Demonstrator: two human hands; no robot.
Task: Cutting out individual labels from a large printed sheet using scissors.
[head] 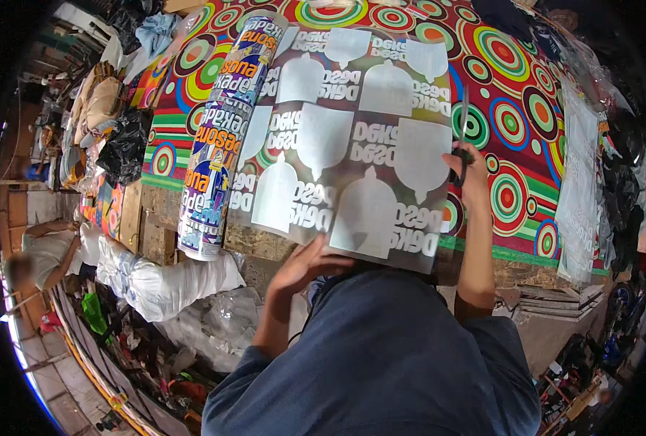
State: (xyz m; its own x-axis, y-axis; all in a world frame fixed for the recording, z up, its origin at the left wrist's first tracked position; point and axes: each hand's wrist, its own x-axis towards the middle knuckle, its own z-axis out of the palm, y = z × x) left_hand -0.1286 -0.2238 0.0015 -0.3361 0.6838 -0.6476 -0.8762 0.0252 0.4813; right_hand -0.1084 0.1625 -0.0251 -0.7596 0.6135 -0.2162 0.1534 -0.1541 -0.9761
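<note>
A sheet of clear plastic film [377, 136] printed with white dome shapes and reversed lettering lies over the table before me. Along its left side lies a thick roll of colourful printed film [219, 147], its near end jutting past the table edge. My left hand [301, 267] touches the sheet's near edge with fingers spread; whether it pinches the film is unclear. In my right hand [471, 174] is a pair of scissors [464, 120], blades pointing away from me beside the sheet's right edge. The sheet's near edge overhangs the table towards my body.
A tablecloth with coloured circles [519, 191] covers the wooden table. Clear printed plastic [576, 185] hangs at the right. Black plastic bags [127, 141] and folded cloth [97, 98] are piled at the left. Below them lies a white wrapped bundle [159, 283], with a person [50, 250] beyond.
</note>
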